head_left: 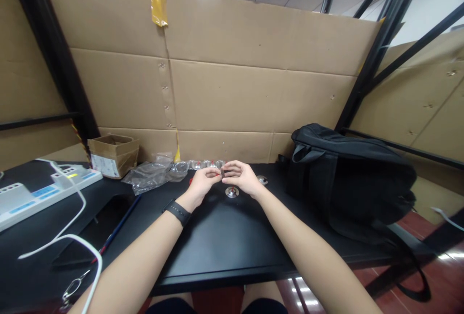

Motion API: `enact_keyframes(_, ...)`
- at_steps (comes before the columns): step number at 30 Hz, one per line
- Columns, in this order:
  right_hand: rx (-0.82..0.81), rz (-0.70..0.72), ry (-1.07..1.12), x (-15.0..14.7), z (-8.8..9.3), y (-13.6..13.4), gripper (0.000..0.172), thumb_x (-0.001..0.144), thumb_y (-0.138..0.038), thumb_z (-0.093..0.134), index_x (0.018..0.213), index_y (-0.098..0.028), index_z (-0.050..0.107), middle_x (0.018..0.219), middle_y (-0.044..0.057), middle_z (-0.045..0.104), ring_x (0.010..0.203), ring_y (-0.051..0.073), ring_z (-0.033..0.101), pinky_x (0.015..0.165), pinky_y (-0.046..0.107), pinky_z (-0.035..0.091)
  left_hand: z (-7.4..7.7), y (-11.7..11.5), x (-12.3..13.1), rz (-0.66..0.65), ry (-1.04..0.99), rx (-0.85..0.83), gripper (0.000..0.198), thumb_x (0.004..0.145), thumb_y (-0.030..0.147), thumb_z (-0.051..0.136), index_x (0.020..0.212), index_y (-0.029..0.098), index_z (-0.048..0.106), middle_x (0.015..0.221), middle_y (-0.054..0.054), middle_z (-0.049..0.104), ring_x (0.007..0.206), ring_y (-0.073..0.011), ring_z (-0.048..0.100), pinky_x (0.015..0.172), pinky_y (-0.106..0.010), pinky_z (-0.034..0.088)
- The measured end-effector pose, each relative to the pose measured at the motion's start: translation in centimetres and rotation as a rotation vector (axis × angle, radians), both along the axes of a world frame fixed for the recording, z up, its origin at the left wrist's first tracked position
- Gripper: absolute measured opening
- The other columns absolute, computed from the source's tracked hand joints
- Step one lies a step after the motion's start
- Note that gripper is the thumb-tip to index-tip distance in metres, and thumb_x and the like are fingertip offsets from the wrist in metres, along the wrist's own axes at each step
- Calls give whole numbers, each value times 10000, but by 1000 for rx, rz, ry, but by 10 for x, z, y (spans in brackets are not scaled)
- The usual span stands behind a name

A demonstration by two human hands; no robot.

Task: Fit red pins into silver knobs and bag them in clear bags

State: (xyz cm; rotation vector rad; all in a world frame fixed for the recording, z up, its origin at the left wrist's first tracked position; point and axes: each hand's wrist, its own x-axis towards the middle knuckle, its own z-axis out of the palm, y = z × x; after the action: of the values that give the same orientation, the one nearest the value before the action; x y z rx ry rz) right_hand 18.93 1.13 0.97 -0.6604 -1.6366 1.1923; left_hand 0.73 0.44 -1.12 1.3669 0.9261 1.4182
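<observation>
Both hands meet above the far middle of the black table (pixel 232 236). My left hand (pixel 203 183), with a black band (pixel 177 211) on the wrist, has its fingers pinched at a small dark object (pixel 222 172). From the other side, my right hand (pixel 243 176) closes its fingertips on the same small object, whose details are too small to tell. Just below the hands lies a round silvery disc (pixel 232 191) with a red centre. Another shiny disc (pixel 262 180) rests right of my right hand. Something red (pixel 191 181) shows beside my left hand.
Clear plastic bags (pixel 154 173) and more shiny discs (pixel 197 164) lie along the back. At the left are a small cardboard box (pixel 114 154), white power strips (pixel 47 195), a white cable (pixel 78 237) and a dark flat device (pixel 103 224). A black backpack (pixel 348 183) stands at the right.
</observation>
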Motion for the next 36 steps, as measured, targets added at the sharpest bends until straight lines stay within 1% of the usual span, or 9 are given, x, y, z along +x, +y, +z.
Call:
enact_keyframes(2,15,-1,-10,-1,1,0,573,532,-260,925,1031,-183,654,1078,94,736,915,229,730,907,428,580,0,1,-1,6,-6,8,268,589,311,856,764,159,721,878,-78,767,862,-220,707,886,-348,515)
enact_keyframes(7,34,-23,-11,-2,4,-2,572,555,-295,914,1050,-179,652,1069,98,737,872,217,732,882,417,589,3,2,-3,24,50,42,320,632,351,841,862,156,732,930,-100,772,900,-239,714,894,-367,518)
enact_keyframes(13,41,-63,-13,-1,9,-4,564,555,-295,910,1043,-183,650,1082,98,733,865,213,732,890,421,587,8,-1,0,28,102,91,320,652,418,826,822,155,758,918,-99,778,904,-261,712,895,-384,525)
enact_keyframes(18,62,-78,-29,-1,10,-4,536,573,-295,896,1036,-184,651,1070,95,733,891,219,727,894,420,584,7,-1,0,-10,93,79,361,728,479,772,912,168,784,970,-90,779,971,-262,693,933,-383,501)
enact_keyframes(20,70,-74,-32,0,9,-4,532,576,-289,895,1037,-183,651,1073,97,731,898,219,725,899,418,581,5,-1,0,-25,78,51,373,724,472,782,934,163,781,994,-96,775,981,-256,689,960,-388,485)
enact_keyframes(24,68,-81,-29,-1,8,-4,577,563,-291,902,1065,-191,636,1085,103,731,881,214,726,890,418,581,6,-2,-1,-33,-3,-3,417,654,449,841,930,146,762,992,-110,770,952,-244,693,957,-388,482)
enact_keyframes(29,78,-73,-44,-3,8,-5,611,567,-303,901,1096,-205,612,1133,108,720,942,227,723,845,374,589,9,-5,0,-105,10,3,403,697,479,800,912,141,761,993,-115,766,987,-253,674,979,-380,451)
enact_keyframes(32,152,-97,-108,-3,9,-7,579,617,-303,872,1122,-214,604,1162,107,711,998,237,712,808,343,585,8,-5,2,-102,30,10,382,725,485,768,889,140,760,976,-109,765,977,-252,666,971,-377,447)
enact_keyframes(36,319,-156,-251,-1,12,-10,558,661,-271,842,1166,-245,604,1159,79,717,1011,227,706,831,344,561,5,-4,3,-98,45,3,329,734,424,758,904,143,759,965,-101,762,960,-241,662,940,-360,458)
